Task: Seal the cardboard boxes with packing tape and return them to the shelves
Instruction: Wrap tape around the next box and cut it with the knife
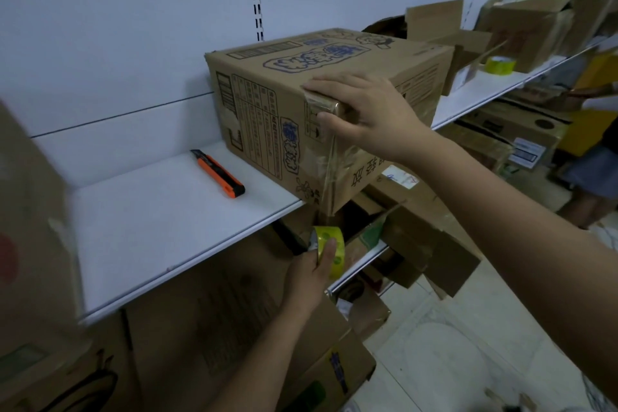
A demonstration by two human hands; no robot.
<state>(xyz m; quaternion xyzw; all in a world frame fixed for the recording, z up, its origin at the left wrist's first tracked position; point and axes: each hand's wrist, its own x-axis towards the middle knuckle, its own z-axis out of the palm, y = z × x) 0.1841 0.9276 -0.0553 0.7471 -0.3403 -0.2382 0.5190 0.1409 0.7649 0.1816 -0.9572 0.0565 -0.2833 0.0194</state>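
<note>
A printed cardboard box (267,104) stands on the white shelf (150,227), its near corner jutting over the shelf's front edge. My right hand (364,110) lies over the box's upper near corner, fingers on top and thumb pressing clear tape onto the side. A strip of clear tape runs from that corner down to a yellow-green tape roll (331,254). My left hand (311,274) grips the roll below the shelf edge.
An orange utility knife (219,174) lies on the shelf left of the box. A second tape roll (500,65) and open cardboard boxes (528,30) sit further right on the shelf. More boxes fill the lower shelf and floor. A person stands at far right.
</note>
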